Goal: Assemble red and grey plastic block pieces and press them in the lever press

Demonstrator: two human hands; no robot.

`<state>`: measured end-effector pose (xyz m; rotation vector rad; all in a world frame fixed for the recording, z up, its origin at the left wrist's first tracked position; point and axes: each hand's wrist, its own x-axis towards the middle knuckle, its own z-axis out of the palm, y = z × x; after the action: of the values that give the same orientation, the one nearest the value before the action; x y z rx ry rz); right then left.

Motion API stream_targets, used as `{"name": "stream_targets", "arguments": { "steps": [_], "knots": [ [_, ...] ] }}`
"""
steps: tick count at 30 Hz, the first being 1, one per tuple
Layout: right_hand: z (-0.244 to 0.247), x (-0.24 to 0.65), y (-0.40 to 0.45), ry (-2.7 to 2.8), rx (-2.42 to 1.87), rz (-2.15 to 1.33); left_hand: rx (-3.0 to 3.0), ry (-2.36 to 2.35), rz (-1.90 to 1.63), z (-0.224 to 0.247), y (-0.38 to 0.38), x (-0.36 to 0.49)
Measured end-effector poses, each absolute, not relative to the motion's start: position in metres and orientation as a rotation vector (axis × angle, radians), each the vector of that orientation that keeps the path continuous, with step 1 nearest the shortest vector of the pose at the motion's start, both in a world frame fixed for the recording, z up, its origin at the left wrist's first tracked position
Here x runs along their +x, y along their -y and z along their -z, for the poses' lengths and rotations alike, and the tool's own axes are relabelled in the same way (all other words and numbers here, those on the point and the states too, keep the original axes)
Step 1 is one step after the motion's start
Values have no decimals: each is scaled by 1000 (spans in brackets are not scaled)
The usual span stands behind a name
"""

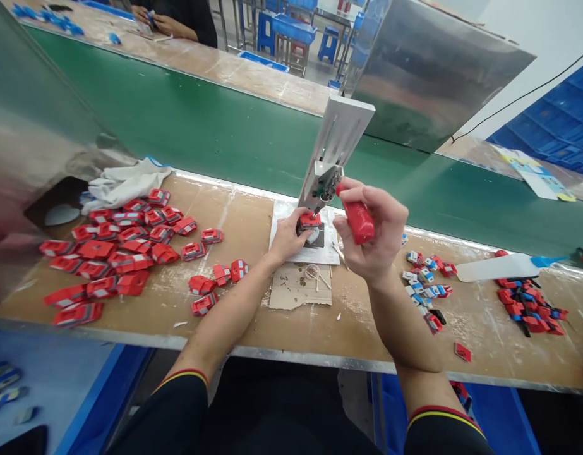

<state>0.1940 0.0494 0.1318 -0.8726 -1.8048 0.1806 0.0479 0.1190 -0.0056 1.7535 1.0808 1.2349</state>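
My right hand (374, 230) is wrapped round the red handle (359, 221) of an upright metal press (336, 136). Under the press tip lies a small red part (311, 219) on a dark block, and the fingers of my left hand (289, 236) hold it there from the left side. The tip is at or just above the part; whether they touch is too small to tell. A white base plate (329, 254) lies beneath, with a torn piece of cardboard (291, 287) in front, bearing cotton swabs and a small clear ring.
Many red parts (96, 249) are heaped at left beside a white cloth (125, 183). Blue-white parts (421, 284), a white bottle (497, 268) and red-black parts (528, 309) lie at right. A green belt (201, 129) runs behind; another person's hands (165, 24) show beyond.
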Motion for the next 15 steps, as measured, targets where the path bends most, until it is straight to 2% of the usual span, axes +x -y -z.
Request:
{"name": "stream_targets", "arguments": {
  "steps": [6,11,15],
  "knots": [
    [-103,196,-45,1845,-741,-148,1749,-1065,-1230,6,-119,49],
    [-79,212,-43,2007,-679,148,1795,-1082,-1221,7,-118,50],
    [-85,218,-39,1978,-673,48,1825,-1101,-1202,7,-117,50]
  ]
}}
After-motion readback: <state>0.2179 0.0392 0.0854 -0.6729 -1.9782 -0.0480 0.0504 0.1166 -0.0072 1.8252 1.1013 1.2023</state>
